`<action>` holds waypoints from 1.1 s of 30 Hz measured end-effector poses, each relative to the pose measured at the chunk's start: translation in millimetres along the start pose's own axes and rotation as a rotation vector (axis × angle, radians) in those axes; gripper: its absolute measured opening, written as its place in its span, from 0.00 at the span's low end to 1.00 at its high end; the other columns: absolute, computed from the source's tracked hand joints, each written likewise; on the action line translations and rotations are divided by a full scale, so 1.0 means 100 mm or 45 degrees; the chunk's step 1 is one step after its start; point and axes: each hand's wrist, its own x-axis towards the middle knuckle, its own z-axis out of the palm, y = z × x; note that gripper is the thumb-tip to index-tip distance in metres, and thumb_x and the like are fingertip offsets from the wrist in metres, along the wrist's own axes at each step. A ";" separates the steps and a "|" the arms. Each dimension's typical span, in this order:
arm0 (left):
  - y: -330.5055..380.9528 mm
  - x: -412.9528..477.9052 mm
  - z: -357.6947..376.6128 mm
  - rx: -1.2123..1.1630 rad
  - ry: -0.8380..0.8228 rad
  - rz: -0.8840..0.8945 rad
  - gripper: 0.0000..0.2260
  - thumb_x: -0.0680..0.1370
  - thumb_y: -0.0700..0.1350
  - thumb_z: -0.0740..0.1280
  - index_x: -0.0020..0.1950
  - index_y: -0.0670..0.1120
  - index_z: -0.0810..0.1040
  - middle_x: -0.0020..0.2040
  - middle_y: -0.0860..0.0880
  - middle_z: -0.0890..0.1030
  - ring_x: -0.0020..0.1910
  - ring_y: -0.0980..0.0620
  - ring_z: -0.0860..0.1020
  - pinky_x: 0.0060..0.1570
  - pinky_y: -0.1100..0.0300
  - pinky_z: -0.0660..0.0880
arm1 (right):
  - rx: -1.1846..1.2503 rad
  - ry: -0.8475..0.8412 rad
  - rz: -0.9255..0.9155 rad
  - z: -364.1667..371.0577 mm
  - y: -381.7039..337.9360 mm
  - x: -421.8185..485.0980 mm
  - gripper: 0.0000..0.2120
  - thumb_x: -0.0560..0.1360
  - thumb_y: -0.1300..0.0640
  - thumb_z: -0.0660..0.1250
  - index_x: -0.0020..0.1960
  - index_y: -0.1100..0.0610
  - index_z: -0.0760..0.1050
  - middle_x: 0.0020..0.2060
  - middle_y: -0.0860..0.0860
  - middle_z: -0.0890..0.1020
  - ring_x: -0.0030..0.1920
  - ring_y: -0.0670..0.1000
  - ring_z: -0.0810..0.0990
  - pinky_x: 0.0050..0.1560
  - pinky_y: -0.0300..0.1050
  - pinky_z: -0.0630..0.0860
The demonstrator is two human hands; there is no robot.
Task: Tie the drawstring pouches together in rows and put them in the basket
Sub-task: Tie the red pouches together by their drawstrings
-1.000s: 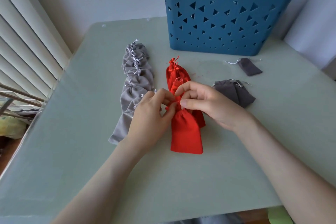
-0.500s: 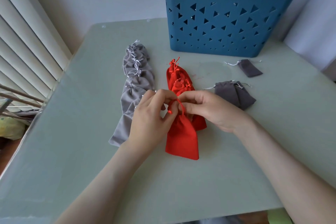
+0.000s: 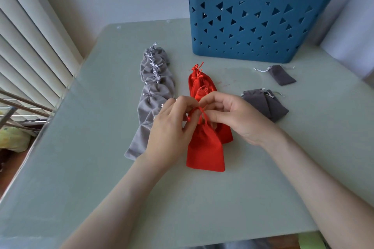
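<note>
A row of light grey pouches (image 3: 153, 95) is seen already tied and laid on the bench (image 3: 91, 168), just left of the hands. The red row (image 3: 205, 143) is judged to be in progress: its red drawstring (image 3: 203, 114) is pinched between the curled fingers of the left hand (image 3: 172, 127) and the right hand (image 3: 236, 115). A dark grey heap (image 3: 265, 105) and 1 single dark grey pouch (image 3: 282, 75) lie loose on the right, untied. The inside of the blue basket (image 3: 263, 32) is hidden; both rows are not yet placed there.
</note>
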 end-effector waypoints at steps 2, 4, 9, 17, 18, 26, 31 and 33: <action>-0.03 0.01 0.00 -0.004 -0.032 -0.038 0.02 0.77 0.47 0.65 0.49 0.52 0.73 0.41 0.59 0.76 0.42 0.59 0.72 0.43 0.71 0.66 | -0.039 0.040 -0.004 -0.01 0.00 0.00 0.10 0.76 0.69 0.63 0.48 0.55 0.77 0.33 0.48 0.77 0.33 0.44 0.73 0.38 0.35 0.72; -0.06 0.01 0.01 0.023 -0.057 -0.039 0.04 0.77 0.46 0.65 0.49 0.48 0.78 0.41 0.56 0.80 0.42 0.59 0.73 0.44 0.72 0.66 | -0.110 0.086 -0.004 -0.02 -0.01 -0.01 0.12 0.77 0.70 0.62 0.46 0.54 0.77 0.32 0.47 0.76 0.32 0.43 0.73 0.37 0.35 0.72; -0.08 0.03 -0.02 0.072 0.025 -0.151 0.11 0.78 0.46 0.59 0.44 0.46 0.80 0.38 0.55 0.81 0.40 0.57 0.74 0.40 0.68 0.68 | -0.227 0.333 0.039 -0.14 0.00 0.02 0.15 0.75 0.72 0.58 0.38 0.54 0.73 0.29 0.50 0.70 0.29 0.47 0.68 0.35 0.42 0.66; -0.02 0.03 -0.08 0.009 0.006 -0.180 0.10 0.77 0.39 0.61 0.37 0.49 0.75 0.29 0.62 0.74 0.35 0.61 0.74 0.37 0.77 0.65 | -0.259 0.528 0.083 -0.21 0.03 0.03 0.06 0.65 0.59 0.59 0.32 0.51 0.73 0.23 0.45 0.68 0.27 0.46 0.66 0.28 0.36 0.63; -0.02 0.03 -0.09 -0.015 0.001 -0.165 0.11 0.77 0.40 0.61 0.36 0.49 0.75 0.29 0.61 0.75 0.35 0.61 0.75 0.37 0.77 0.65 | -0.221 0.535 0.075 -0.22 0.02 0.03 0.06 0.63 0.59 0.58 0.32 0.52 0.73 0.23 0.45 0.68 0.27 0.46 0.66 0.29 0.36 0.64; 0.05 0.01 -0.09 -0.178 -0.156 -0.067 0.11 0.80 0.49 0.60 0.40 0.48 0.76 0.28 0.55 0.77 0.32 0.62 0.75 0.36 0.75 0.66 | -0.017 0.004 -0.138 -0.15 -0.01 -0.02 0.08 0.74 0.59 0.63 0.50 0.54 0.78 0.44 0.46 0.81 0.48 0.43 0.78 0.51 0.34 0.72; 0.02 0.01 -0.08 -0.159 -0.092 -0.062 0.10 0.77 0.52 0.62 0.42 0.49 0.78 0.33 0.60 0.76 0.34 0.62 0.74 0.36 0.74 0.65 | -0.026 -0.138 -0.066 -0.07 -0.02 -0.02 0.06 0.74 0.61 0.65 0.50 0.54 0.77 0.41 0.42 0.82 0.46 0.39 0.78 0.49 0.31 0.72; 0.04 0.02 -0.08 -0.195 -0.051 -0.109 0.06 0.76 0.53 0.64 0.42 0.53 0.76 0.34 0.59 0.77 0.34 0.62 0.73 0.36 0.74 0.65 | -0.026 -0.169 -0.039 -0.08 -0.03 -0.04 0.06 0.73 0.61 0.66 0.50 0.55 0.77 0.40 0.42 0.82 0.45 0.39 0.78 0.48 0.30 0.72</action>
